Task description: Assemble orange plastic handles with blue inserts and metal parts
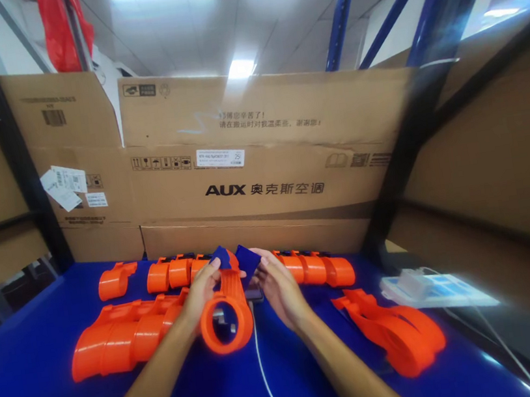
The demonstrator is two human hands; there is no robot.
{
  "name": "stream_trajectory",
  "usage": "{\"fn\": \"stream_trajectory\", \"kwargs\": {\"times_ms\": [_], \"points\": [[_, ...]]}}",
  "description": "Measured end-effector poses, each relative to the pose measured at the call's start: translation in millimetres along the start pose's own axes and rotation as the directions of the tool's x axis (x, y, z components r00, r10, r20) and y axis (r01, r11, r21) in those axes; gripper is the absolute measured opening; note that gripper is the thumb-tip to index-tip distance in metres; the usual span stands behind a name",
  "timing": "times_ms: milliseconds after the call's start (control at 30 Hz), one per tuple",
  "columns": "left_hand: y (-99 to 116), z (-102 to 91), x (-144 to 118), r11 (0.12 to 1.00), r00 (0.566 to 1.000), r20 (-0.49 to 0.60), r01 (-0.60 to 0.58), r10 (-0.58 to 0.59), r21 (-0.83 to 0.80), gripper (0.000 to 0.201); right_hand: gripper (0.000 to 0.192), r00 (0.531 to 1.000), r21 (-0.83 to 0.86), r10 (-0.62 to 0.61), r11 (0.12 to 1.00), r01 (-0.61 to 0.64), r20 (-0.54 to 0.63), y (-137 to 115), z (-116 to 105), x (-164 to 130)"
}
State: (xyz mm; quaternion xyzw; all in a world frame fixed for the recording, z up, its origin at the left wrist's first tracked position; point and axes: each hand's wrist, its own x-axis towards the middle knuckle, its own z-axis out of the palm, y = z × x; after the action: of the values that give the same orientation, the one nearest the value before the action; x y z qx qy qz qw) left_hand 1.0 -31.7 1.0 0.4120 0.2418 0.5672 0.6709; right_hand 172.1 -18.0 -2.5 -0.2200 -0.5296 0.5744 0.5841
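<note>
In the middle of the head view, an orange plastic tape dispenser (232,288) hangs with its round ring downward above the blue table. My left hand (203,294) is closed on its upper end, where a dark blue piece shows beside the thumb. My right hand (280,288) pinches a dark blue flat piece (248,261) close to that same end. Whether the two blue parts are joined, I cannot tell. Several like dispensers (130,332) stand in a row to the left, partly behind my left forearm. More dispensers (314,269) line the back, and a few (402,333) lie at the right.
A blue table surface (36,362) lies below. Cardboard panels (262,179) wall off the back and sides. A white cable (264,369) runs toward me from a dark device (255,294) behind the dispenser. A pale box (435,289) sits at the right near a rack post.
</note>
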Motion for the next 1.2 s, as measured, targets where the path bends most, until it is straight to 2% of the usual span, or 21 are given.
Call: {"fn": "stream_trajectory", "kwargs": {"times_ms": [100,233,333,400,500,600,767,967,1200], "points": [[0.1,-1.6,1.2,0.994,0.994,0.084,0.078,-0.072,-0.071,0.052,0.039,0.999,-0.012,-0.015,1.000,0.015,0.028,5.3,5.0,-1.1],[-3.1,4.8,-3.0,0.995,0.989,0.139,0.064,-0.053,-0.076,0.046,0.033,0.994,-0.095,-0.102,0.991,0.099,-0.028,8.5,5.4,-2.2],[-9.8,6.5,-5.5,1.000,0.995,0.100,0.003,-0.001,-0.019,0.043,0.032,0.972,-0.210,-0.199,0.963,0.169,-0.129,2.6,-1.1,-2.1],[-14.5,4.0,-5.5,0.999,0.998,0.042,-0.041,0.040,0.027,0.043,0.038,0.969,-0.286,-0.207,0.944,0.163,-0.133,-4.4,-7.6,-2.2],[-17.2,-0.1,-4.6,0.991,0.995,-0.016,-0.099,0.101,0.091,0.045,0.040,0.976,-0.437,-0.216,0.882,0.177,-0.040,-15.0,-16.8,-3.2],[-13.8,1.2,-5.1,0.975,0.982,-0.036,-0.182,0.188,0.124,0.048,0.038,0.955,-0.573,-0.282,0.770,0.280,0.088,-22.9,-22.6,-4.9],[-8.8,8.7,-7.1,0.951,0.960,-0.014,-0.275,0.280,0.142,0.049,0.037,0.910,-0.648,-0.349,0.645,0.406,0.223,-29.7,-25.5,-6.5],[-10.5,8.7,-7.0,0.945,0.958,0.000,-0.283,0.287,0.166,0.046,0.038,0.898,-0.664,-0.334,0.606,0.438,0.288,-32.6,-24.8,-8.0],[-9.7,8.9,-7.2,0.944,0.955,-0.002,-0.292,0.296,0.156,0.048,0.037,0.906,-0.695,-0.318,0.583,0.420,0.281,-28.4,-21.0,-9.2]]}}
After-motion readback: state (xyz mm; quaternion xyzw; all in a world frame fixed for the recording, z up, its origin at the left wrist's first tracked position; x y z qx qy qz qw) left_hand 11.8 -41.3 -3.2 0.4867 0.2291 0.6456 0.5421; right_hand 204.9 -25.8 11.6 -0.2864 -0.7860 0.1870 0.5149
